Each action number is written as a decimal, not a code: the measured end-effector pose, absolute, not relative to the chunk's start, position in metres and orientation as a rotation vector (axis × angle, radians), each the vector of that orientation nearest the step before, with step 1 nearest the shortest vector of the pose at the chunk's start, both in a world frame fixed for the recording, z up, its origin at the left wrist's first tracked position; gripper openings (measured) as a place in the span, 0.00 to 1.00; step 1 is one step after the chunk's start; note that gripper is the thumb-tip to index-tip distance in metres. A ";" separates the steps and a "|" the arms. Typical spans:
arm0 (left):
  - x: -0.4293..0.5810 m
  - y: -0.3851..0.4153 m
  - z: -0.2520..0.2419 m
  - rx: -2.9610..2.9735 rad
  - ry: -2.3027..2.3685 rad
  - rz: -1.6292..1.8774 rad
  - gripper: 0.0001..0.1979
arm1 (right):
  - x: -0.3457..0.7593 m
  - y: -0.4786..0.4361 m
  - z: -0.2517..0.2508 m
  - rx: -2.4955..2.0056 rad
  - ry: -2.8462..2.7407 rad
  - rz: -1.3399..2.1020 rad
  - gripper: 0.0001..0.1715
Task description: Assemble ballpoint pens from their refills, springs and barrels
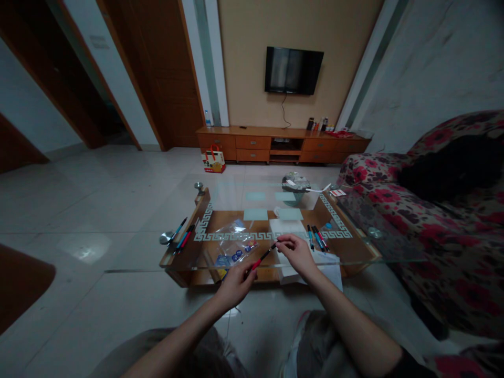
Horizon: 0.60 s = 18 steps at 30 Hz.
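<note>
My left hand (pixel 235 284) is closed around the lower red end of a red and black pen (pixel 263 256), over the near edge of the glass coffee table (pixel 205 207). My right hand (pixel 296 253) pinches the pen's dark upper tip with thumb and fingers. A clear plastic bag (pixel 232 242) with small blue packets lies just left of the hands. White paper (pixel 287 230) lies under and beyond my right hand. Two or three pens (pixel 318 237) lie to the right of it, and a few more pens (pixel 181 234) rest at the table's left end.
A floral sofa (pixel 441 220) runs along the right, close to the table. A glass bowl (pixel 295 183) stands at the table's far side. Beyond are a wooden TV cabinet (pixel 275 143), a wall TV (pixel 293 70) and a gift bag (pixel 213 159) on the tiled floor.
</note>
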State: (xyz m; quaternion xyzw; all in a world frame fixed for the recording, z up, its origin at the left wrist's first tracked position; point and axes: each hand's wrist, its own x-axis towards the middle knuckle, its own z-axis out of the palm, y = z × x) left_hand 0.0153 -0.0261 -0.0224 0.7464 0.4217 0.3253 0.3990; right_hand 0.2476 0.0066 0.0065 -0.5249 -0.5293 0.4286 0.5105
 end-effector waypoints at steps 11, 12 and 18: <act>0.014 -0.027 -0.021 1.891 1.077 0.815 0.16 | 0.246 0.006 0.004 -1.269 -1.316 1.051 0.19; 0.014 -0.027 -0.021 1.889 1.076 0.815 0.16 | 0.245 0.006 0.004 -1.270 -1.319 1.054 0.19; 0.014 -0.028 -0.020 1.899 1.079 0.800 0.16 | 0.245 0.007 0.000 -1.269 -1.317 1.099 0.20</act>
